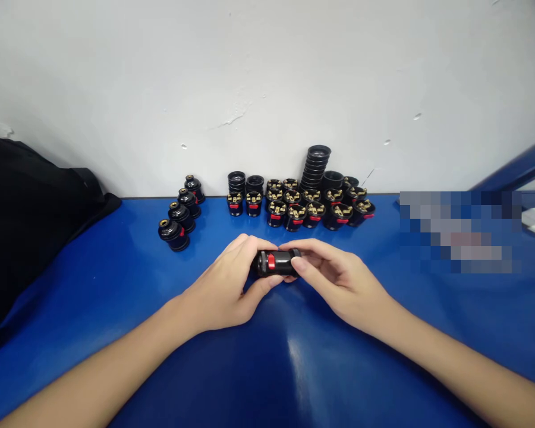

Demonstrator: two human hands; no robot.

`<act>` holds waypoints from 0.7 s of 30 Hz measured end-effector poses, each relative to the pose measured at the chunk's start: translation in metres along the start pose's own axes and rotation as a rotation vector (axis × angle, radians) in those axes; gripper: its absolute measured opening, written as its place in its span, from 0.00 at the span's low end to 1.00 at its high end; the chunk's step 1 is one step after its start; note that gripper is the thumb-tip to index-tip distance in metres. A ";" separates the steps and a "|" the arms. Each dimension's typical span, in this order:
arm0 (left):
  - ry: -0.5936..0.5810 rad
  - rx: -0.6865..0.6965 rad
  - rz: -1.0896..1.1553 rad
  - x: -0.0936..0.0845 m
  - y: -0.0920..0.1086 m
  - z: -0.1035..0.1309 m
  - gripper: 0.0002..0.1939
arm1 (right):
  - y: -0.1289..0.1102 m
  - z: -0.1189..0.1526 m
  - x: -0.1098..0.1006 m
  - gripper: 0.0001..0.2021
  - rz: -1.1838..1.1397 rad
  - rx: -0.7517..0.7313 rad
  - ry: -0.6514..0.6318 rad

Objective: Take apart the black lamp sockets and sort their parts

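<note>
A black cylindrical socket (282, 262) with a red switch lies sideways between my hands, above the blue table (267, 362). My left hand (232, 282) is closed round its left end, the thumb below and the fingers behind. At its right end, my right hand (343, 276) grips the black rim between thumb and fingers. The socket's ends are partly hidden by my fingers. Beyond my hands stand several black socket bodies (295, 218) with brass contacts on top and red switches.
Several domed black sockets (173, 234) form a slanting row at the left. Stacked black rings (315, 169) stand against the white wall (267, 83). Black cloth (31, 220) covers the far left. A pixelated patch (463, 235) hides something at the right, near a blue bar (517, 166).
</note>
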State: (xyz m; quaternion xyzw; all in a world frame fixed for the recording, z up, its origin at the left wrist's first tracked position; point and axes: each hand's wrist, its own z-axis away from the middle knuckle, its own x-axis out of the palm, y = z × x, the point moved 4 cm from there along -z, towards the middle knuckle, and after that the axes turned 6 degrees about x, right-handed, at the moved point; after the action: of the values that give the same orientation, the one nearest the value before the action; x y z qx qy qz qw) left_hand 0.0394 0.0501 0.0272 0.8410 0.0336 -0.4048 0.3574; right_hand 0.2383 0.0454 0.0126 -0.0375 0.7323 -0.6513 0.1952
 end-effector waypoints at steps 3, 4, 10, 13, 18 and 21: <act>-0.017 -0.088 -0.032 -0.003 -0.001 0.000 0.12 | -0.001 0.000 -0.002 0.14 -0.043 -0.065 0.013; -0.019 -0.109 -0.035 -0.003 -0.001 0.000 0.12 | -0.002 0.000 -0.003 0.15 -0.048 -0.105 0.013; 0.014 -0.087 -0.019 -0.003 -0.002 -0.001 0.10 | -0.006 0.006 -0.004 0.19 0.050 -0.207 0.017; 0.026 -0.005 -0.026 -0.002 -0.002 0.000 0.14 | -0.002 0.004 -0.005 0.20 0.047 -0.120 0.036; 0.004 -0.015 -0.055 -0.002 -0.001 0.000 0.13 | 0.002 -0.002 -0.006 0.10 -0.004 -0.030 -0.003; 0.000 -0.101 -0.071 -0.004 -0.002 0.000 0.12 | -0.004 -0.001 -0.008 0.12 -0.041 -0.148 0.022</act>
State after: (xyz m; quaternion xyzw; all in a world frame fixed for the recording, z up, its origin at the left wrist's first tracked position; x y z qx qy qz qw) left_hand 0.0360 0.0525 0.0286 0.8203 0.0835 -0.4148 0.3847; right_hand 0.2447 0.0481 0.0179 -0.0597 0.7797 -0.5996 0.1703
